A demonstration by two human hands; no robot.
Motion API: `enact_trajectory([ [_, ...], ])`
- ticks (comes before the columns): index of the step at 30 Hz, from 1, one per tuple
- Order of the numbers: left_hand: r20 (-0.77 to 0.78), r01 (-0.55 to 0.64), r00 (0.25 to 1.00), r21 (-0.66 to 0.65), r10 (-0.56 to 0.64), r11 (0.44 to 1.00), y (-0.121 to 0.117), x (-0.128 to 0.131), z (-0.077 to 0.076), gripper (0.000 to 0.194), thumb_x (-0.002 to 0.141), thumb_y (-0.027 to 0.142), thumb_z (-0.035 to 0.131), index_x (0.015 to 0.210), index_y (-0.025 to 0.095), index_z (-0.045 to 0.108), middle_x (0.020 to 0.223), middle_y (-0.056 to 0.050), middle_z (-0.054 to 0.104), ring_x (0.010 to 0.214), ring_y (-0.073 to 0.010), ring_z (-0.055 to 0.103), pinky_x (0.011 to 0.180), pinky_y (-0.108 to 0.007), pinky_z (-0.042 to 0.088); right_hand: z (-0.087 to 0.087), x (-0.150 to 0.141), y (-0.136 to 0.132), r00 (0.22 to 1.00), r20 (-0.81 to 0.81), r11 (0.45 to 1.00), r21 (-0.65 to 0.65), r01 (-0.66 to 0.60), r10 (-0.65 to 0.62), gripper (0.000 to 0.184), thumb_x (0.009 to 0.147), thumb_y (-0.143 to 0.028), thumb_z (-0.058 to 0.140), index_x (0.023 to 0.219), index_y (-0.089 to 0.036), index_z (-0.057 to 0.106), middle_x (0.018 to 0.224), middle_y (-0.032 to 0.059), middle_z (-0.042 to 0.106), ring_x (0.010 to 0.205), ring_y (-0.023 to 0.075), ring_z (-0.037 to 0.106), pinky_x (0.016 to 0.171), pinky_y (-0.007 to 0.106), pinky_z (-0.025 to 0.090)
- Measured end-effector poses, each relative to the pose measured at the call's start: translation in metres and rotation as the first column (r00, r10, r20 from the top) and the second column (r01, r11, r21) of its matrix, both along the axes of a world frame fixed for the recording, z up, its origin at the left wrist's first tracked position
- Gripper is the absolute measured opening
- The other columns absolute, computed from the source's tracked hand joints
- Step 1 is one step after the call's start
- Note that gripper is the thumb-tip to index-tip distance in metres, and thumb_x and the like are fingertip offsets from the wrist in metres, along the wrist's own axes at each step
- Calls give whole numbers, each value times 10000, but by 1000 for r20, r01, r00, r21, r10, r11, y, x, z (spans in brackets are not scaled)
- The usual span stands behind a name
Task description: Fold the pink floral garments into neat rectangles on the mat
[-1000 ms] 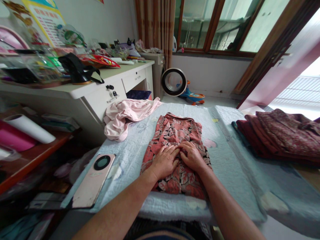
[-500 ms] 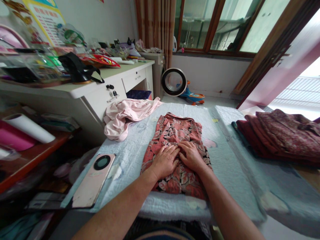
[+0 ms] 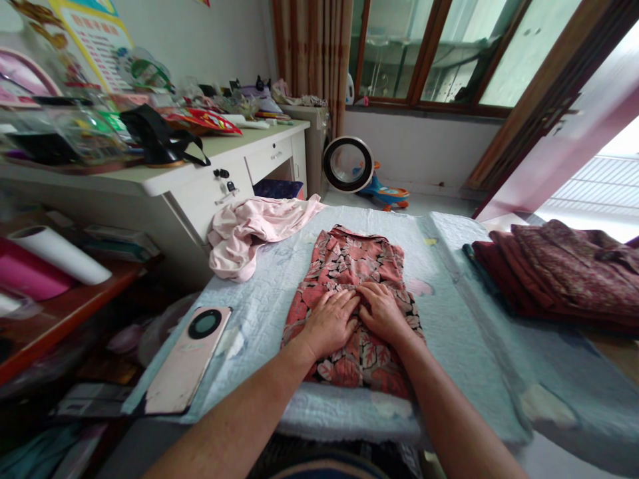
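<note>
A folded red garment with a black and beige leaf print [image 3: 357,256] lies in front of me on a pale blue quilted cover [image 3: 449,319]. My left hand [image 3: 332,322] rests flat on its middle, palm down, fingers stretched out. Beside it my right hand [image 3: 382,309] lies flat on the same cloth, with the fingertips of both hands nearly touching. Neither hand grips anything. Under the palms the print is hidden. The near part of the garment is folded over the far part, and its edge runs along my fingertips.
A phone [image 3: 187,362] lies face down at the left edge. Crumpled pink cloth [image 3: 254,229] sits at the far left, and a stack of folded dark red clothes [image 3: 569,273] at the right. Beyond stand a cluttered desk [image 3: 219,159] and a washing machine with its round door [image 3: 348,164] open.
</note>
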State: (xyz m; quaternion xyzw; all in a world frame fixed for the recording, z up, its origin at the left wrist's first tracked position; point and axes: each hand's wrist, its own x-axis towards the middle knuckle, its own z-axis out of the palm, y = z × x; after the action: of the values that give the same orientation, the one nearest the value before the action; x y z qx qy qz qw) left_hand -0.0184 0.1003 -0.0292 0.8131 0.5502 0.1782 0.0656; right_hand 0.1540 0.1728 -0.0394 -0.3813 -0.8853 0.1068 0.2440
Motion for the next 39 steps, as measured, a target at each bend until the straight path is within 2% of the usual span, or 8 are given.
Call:
enact_trajectory([
  [12, -17, 3, 1000, -2, -3, 1000, 1, 0, -2, 484, 1008, 382, 408, 1455, 197, 423, 1511, -81, 478, 1415, -227, 391, 1199, -462, 251, 4, 0, -1, 998, 56, 999, -42, 24, -22, 485, 779, -141, 525, 1251, -133, 636, 1272, 132, 627, 1182, 278, 519, 1049, 455, 409],
  [39, -16, 4, 1000, -14, -4, 1000, 0, 0, 3, 475, 1002, 367, 422, 1448, 202, 431, 1513, -81, 473, 1407, -235, 398, 1189, -470, 261, 0, 2, 2, 998, -64, 1000, -23, -7, 6, 432, 756, -106, 537, 1163, -178, 665, 1203, 110, 651, 1126, 261, 554, 1009, 452, 435],
])
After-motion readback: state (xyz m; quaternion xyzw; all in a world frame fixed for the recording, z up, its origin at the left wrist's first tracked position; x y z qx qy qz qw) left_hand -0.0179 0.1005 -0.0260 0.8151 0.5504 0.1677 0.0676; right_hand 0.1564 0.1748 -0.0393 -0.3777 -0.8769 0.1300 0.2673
